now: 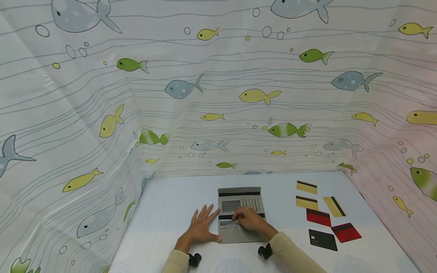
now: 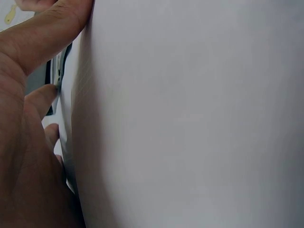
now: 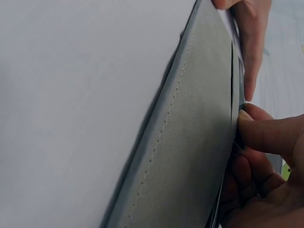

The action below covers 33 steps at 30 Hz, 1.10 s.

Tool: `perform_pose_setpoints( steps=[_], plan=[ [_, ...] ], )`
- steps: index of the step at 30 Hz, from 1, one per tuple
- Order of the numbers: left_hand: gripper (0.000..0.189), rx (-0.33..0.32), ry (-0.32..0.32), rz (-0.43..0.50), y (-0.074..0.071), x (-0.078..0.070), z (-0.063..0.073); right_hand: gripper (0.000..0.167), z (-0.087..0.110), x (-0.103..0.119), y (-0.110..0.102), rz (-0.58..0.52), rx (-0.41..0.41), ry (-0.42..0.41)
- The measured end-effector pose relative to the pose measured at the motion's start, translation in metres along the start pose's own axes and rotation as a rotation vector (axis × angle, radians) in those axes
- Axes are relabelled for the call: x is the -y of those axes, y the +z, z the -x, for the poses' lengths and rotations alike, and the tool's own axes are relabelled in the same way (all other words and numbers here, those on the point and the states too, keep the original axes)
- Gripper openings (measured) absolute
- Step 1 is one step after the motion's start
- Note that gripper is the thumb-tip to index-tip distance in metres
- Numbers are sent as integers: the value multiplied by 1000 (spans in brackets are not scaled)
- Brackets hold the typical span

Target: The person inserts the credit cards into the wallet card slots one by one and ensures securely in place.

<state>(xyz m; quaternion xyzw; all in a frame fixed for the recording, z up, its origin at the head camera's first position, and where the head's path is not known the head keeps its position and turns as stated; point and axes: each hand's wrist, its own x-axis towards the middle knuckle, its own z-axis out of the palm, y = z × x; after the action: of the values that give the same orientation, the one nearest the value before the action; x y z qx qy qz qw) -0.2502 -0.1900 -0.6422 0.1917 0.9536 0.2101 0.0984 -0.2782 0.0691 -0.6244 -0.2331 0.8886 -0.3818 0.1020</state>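
A grey travel wallet [image 1: 240, 236] lies unfolded on the table, with a dark window pocket [image 1: 230, 206] and a row of slots in its upper part. My left hand [image 1: 200, 226] is spread flat at the wallet's left side, thumb and index fingertip touching its edge. Over the wallet's middle, my right hand [image 1: 250, 219] has curled fingers. In the right wrist view its thumb [image 3: 266, 135] and index finger pinch the edge of a pocket on the wallet. Whether a card is also between them is hidden. A shiny strip [image 1: 228, 223] shows left of those fingers.
To the right lie three gold cards [image 1: 307, 187] with black stripes, two red cards [image 1: 318, 217] and a black card [image 1: 322, 239] with a chip. A fish-patterned curtain [image 1: 211, 125] surrounds the white table [image 1: 170, 197] at the back and sides.
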Motion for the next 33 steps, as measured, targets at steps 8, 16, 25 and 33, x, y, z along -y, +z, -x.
perform_pose_setpoints(
  steps=[8,16,25,33],
  plan=[
    [113,4,-8,6,1,0,0,15,2,3,-1,-14,14,-23],
    [112,3,2,21,-1,-1,1,13,1,4,-1,-12,26,-27],
    [112,-5,8,33,-3,0,-1,16,-4,8,-6,2,62,-38],
    [112,-18,22,31,-2,-2,2,17,-1,10,-7,-29,97,-26]
  ],
)
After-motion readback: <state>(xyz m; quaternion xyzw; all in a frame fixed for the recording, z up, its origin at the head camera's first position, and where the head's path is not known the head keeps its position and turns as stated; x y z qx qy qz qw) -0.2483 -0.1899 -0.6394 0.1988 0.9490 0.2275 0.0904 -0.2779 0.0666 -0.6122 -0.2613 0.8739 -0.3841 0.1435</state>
